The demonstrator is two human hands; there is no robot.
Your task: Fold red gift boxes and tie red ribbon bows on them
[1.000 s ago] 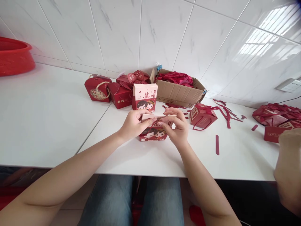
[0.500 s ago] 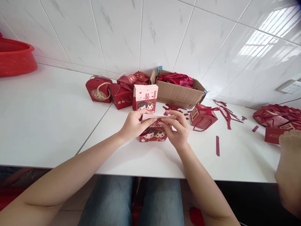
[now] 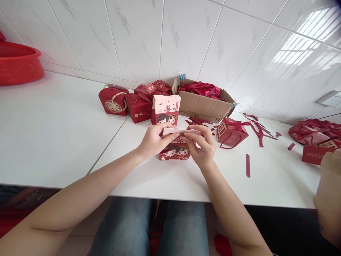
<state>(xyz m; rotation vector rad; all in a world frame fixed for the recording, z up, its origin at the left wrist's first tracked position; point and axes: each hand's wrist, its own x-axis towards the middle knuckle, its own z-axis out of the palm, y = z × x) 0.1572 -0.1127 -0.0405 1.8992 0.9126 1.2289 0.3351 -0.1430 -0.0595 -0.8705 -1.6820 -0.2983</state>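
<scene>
A red and pink paper gift box [image 3: 175, 152] with two cartoon faces stands upright on the white table in front of me. My left hand [image 3: 157, 141] grips the left part of its top edge, thumb in front and fingers behind. On the right part of that edge, my right hand [image 3: 201, 145] pinches the pink top flap between thumb and fingers. The thumbs nearly meet at the middle, and they hide part of the box front. Just behind stands a matching gift box [image 3: 166, 106] with its pink top upright.
Several red boxes [image 3: 138, 106] stand behind to the left. A cardboard box [image 3: 206, 105] holds red ribbons. To the right are a ribbon-tied red box [image 3: 231, 133], loose strips [image 3: 248, 165] and another person's hand [image 3: 330, 177]. A red basin [image 3: 20, 65] sits far left.
Both hands keep their hold on the top of the box, with hardly any finger movement. The whole view has shifted slightly.
</scene>
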